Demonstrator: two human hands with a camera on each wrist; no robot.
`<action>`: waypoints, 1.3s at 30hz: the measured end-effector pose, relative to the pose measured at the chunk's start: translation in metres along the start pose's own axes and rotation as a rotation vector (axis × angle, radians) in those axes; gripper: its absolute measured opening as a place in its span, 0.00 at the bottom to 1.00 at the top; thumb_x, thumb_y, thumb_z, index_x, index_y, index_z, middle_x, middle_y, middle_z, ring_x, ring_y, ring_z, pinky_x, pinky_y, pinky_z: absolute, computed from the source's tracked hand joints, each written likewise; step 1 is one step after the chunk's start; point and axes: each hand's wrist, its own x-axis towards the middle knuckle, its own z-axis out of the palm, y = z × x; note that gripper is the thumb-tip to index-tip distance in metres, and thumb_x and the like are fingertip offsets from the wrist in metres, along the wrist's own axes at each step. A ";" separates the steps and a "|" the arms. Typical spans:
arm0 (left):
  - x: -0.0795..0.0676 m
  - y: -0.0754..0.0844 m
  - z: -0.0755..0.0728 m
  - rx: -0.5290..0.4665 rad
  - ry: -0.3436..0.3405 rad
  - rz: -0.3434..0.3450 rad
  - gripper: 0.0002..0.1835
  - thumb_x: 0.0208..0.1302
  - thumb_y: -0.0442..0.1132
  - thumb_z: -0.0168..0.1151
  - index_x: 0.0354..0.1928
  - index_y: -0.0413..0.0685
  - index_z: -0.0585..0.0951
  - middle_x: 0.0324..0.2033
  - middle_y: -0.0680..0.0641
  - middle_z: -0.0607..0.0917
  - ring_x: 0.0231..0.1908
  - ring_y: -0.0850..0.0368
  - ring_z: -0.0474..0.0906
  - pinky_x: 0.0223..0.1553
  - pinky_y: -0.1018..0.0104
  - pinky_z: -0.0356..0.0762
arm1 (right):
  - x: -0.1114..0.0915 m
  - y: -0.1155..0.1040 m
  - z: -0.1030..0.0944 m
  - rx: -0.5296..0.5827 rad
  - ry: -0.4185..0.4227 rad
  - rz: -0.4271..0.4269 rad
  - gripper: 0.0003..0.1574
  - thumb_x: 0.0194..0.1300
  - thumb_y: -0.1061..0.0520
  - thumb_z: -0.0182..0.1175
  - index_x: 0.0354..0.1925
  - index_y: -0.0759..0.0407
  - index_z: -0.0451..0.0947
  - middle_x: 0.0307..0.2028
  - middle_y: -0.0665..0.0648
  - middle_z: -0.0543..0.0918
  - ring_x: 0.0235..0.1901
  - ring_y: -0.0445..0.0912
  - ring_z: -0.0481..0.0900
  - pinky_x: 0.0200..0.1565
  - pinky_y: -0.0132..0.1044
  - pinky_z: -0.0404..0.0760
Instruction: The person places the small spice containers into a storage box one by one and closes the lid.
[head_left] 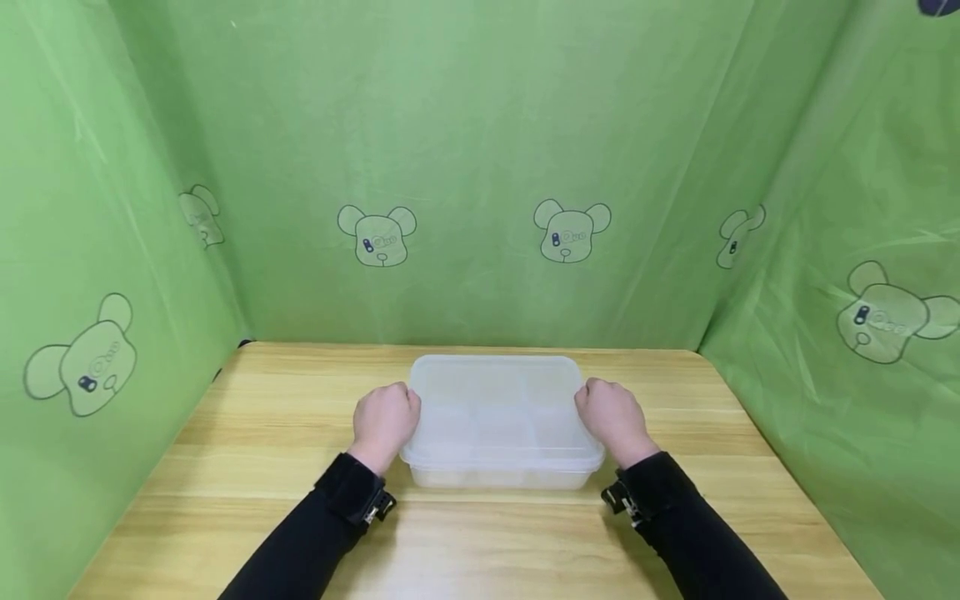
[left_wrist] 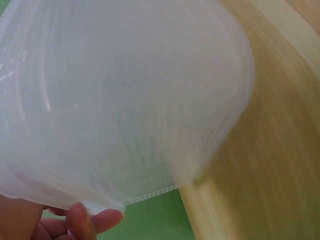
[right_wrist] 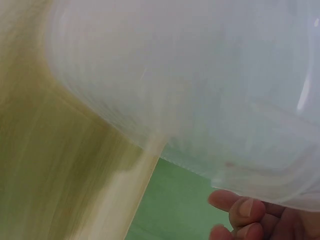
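Observation:
A translucent white plastic storage box [head_left: 498, 478] with its lid [head_left: 495, 400] on stands in the middle of the head view, long side toward me. Faint divider lines show through the lid. My left hand [head_left: 386, 419] grips the rim at the box's left side, my right hand [head_left: 611, 417] the rim at its right side, about level with each other. In the left wrist view, curled fingers [left_wrist: 81, 220] hold under the rim beside the box wall [left_wrist: 125, 90]. The right wrist view shows fingers [right_wrist: 245, 207] curled below the rim in the same way.
The box is over a light wood-grain table [head_left: 495, 550] with rounded far corners. Green cloth [head_left: 480, 150] printed with bear heads walls off the back and both sides. Black sleeves with small devices [head_left: 378, 505] strapped at the wrists lie over the near tabletop.

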 end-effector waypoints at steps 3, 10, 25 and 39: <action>0.000 0.000 0.001 -0.010 -0.001 0.001 0.22 0.72 0.41 0.49 0.15 0.49 0.69 0.15 0.48 0.73 0.20 0.50 0.75 0.22 0.57 0.73 | 0.000 0.001 0.000 0.004 -0.005 -0.002 0.19 0.70 0.57 0.42 0.24 0.61 0.71 0.22 0.61 0.75 0.24 0.54 0.73 0.30 0.51 0.75; 0.002 0.000 0.004 -0.013 -0.010 -0.010 0.22 0.72 0.41 0.48 0.15 0.49 0.69 0.14 0.48 0.72 0.18 0.51 0.73 0.20 0.58 0.70 | 0.002 0.004 0.003 0.011 -0.022 0.013 0.19 0.70 0.57 0.42 0.24 0.61 0.72 0.24 0.61 0.76 0.24 0.54 0.73 0.30 0.50 0.75; -0.002 0.001 0.006 -0.047 -0.075 -0.050 0.19 0.74 0.46 0.49 0.36 0.39 0.82 0.27 0.43 0.81 0.30 0.45 0.81 0.31 0.52 0.79 | 0.000 0.003 0.004 0.015 -0.103 0.014 0.25 0.76 0.54 0.40 0.42 0.71 0.78 0.39 0.71 0.83 0.39 0.63 0.81 0.43 0.58 0.78; -0.002 0.002 0.008 -0.070 -0.046 -0.070 0.18 0.75 0.44 0.49 0.48 0.35 0.81 0.38 0.38 0.83 0.39 0.41 0.82 0.39 0.48 0.81 | 0.001 0.003 0.006 0.021 -0.090 0.029 0.27 0.77 0.52 0.42 0.53 0.74 0.76 0.45 0.74 0.83 0.45 0.68 0.81 0.47 0.60 0.79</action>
